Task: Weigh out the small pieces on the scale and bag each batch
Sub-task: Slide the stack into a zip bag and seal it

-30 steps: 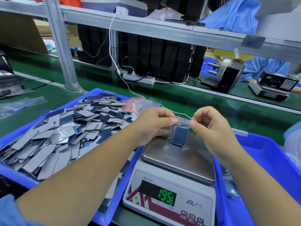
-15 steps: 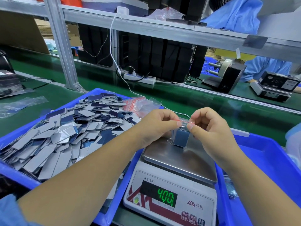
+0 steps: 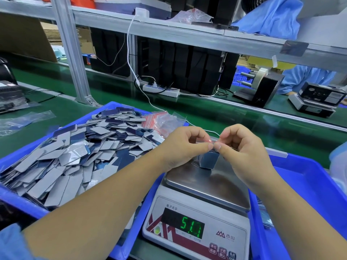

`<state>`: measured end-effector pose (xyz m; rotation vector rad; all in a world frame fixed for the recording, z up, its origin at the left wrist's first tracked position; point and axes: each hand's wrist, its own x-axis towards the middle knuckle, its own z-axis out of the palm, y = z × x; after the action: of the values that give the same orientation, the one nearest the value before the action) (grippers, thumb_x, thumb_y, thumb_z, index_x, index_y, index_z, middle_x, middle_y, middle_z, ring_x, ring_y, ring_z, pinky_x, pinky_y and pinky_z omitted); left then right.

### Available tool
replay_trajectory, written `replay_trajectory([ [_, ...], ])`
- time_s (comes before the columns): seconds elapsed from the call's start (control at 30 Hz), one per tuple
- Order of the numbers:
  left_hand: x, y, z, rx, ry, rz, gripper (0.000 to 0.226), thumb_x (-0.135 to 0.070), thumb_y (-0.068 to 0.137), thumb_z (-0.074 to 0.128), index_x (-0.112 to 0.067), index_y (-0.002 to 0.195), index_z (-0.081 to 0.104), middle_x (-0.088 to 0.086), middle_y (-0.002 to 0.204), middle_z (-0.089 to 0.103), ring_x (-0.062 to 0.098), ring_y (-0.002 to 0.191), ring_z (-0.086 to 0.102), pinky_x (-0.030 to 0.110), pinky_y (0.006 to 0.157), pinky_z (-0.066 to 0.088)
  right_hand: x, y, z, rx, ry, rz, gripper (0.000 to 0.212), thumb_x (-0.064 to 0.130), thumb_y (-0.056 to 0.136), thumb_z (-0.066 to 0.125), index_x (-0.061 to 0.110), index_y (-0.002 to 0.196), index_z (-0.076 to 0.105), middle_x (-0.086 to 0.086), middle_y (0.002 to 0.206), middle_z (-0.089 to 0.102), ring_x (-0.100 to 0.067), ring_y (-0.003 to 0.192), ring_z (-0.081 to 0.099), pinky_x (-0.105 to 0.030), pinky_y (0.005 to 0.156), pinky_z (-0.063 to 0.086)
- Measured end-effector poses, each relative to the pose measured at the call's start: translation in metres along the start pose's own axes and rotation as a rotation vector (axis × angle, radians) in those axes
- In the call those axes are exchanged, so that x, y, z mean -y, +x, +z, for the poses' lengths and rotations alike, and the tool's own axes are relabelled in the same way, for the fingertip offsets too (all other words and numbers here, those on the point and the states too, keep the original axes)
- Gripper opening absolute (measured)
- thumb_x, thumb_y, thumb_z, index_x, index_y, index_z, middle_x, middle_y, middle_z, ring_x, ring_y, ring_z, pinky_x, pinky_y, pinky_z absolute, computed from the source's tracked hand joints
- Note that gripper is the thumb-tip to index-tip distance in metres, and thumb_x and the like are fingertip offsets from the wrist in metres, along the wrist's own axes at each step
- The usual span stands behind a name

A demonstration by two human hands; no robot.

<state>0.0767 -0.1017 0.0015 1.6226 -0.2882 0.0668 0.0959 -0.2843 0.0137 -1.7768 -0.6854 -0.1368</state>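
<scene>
Head-worn view — downward, close above scale (image 3: pixel 204 186)

— What colours do you have in front of you?

— Your tray (image 3: pixel 17 200) is bright blue, heaped with grey and dark blue pieces (image 3: pixel 78 154). The scale (image 3: pixel 197 222) is white with a steel pan, red stripes and green digits reading 51.7.

— And the bags?

— Your zip bags (image 3: pixel 159 120) are clear with red strips. The belt (image 3: pixel 244 121) is green.

white power strip (image 3: pixel 161 90) on green bench (image 3: pixel 112 94); label dispenser (image 3: pixel 262 87) far right; black boxes (image 3: pixel 180 68) behind.
</scene>
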Motion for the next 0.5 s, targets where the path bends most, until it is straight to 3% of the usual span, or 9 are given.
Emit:
replay_trajectory([
  [0.1,-0.0001,0.0004,0.0004,-0.019,0.022,0.024,0.006,-0.023,0.077,0.072,-0.027,0.073,0.071,-0.007,0.075,0.068,0.014,0.078,0.061,0.035,0.08,0.049,0.0015,-0.0008,0.0019,0.022,0.029,0.018,0.015,0.021,0.081,0.07,0.033,0.084,0.061,0.009,0.075,0.063,-0.01,0.07,0.057,-0.024,0.065,0.046],
  [0.23,-0.0003,0.0014,-0.0006,-0.02,0.031,0.039,0.009,-0.022,0.077,0.071,-0.029,0.071,0.07,0.002,0.081,0.067,0.019,0.082,0.062,0.049,0.09,0.052,0.0015,-0.0005,0.0027,0.003,-0.002,0.002,0.014,0.023,0.078,0.069,0.032,0.084,0.062,0.011,0.073,0.064,-0.008,0.068,0.057,-0.021,0.064,0.046],
  [0.5,-0.0024,0.0024,-0.0051,0.006,-0.009,0.003,0.009,-0.02,0.077,0.075,-0.028,0.071,0.074,-0.004,0.076,0.067,0.012,0.077,0.061,0.03,0.08,0.05,0.0047,0.0023,-0.0034,-0.029,-0.007,-0.018,0.02,0.018,0.072,0.073,0.033,0.078,0.059,0.01,0.068,0.063,-0.01,0.065,0.057,-0.022,0.062,0.047],
])
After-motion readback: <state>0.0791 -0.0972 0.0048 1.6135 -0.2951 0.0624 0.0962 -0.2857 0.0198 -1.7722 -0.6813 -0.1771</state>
